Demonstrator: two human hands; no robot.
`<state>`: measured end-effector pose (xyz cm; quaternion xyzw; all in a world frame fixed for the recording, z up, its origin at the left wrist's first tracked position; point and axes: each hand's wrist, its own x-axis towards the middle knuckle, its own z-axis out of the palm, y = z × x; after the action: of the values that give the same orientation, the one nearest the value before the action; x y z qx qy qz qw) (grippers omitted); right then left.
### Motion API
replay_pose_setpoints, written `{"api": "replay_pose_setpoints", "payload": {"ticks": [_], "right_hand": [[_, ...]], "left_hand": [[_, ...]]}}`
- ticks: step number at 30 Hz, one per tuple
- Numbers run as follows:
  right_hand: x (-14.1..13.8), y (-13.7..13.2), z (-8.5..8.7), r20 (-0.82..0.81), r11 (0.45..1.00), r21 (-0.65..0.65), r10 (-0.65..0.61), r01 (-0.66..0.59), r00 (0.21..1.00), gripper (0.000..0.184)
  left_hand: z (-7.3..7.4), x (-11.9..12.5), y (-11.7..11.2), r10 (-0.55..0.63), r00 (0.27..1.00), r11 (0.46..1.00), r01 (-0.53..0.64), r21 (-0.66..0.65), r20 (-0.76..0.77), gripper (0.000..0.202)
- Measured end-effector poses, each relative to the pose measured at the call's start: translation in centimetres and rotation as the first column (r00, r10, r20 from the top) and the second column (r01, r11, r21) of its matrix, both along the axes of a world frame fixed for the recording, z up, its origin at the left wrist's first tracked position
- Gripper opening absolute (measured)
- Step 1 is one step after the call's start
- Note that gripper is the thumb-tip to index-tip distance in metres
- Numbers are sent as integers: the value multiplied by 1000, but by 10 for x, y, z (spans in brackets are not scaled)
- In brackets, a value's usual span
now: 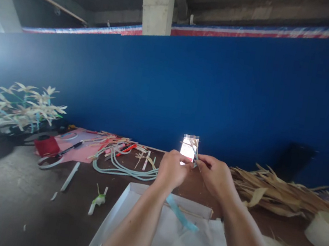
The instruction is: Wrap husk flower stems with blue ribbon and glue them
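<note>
My left hand and my right hand are raised together above the brown table, fingers pinched on a small piece of dried leaf that sticks up between them. A light blue strip hangs down from my left hand over an open white box lined with white paper. A lit phone stands behind my fingers against the blue wall.
A heap of dried husks lies at the right, with a white tape roll near it. Coiled pale tubing, pink paper, scraps and a white stick lie left of centre. Finished pale leaf flowers stand far left.
</note>
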<state>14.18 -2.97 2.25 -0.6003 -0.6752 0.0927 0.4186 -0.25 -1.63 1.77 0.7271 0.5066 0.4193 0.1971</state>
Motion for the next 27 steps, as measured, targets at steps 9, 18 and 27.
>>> {"api": "replay_pose_setpoints", "payload": {"ticks": [9, 18, 27], "right_hand": [[1, 0, -4, 123, 1000, 16, -9, 7, 992, 29], [0, -3, 1, 69, 1000, -10, -6, 7, 998, 28], [-1, -2, 1, 26, 999, -6, -31, 31, 999, 25]], "left_hand": [[0, -5, 1, -94, 992, 987, 104, -122, 87, 21], [1, 1, -1, -45, 990, 993, 59, -105, 133, 23], [-1, 4, -3, -30, 984, 996, 45, -80, 174, 21]]}}
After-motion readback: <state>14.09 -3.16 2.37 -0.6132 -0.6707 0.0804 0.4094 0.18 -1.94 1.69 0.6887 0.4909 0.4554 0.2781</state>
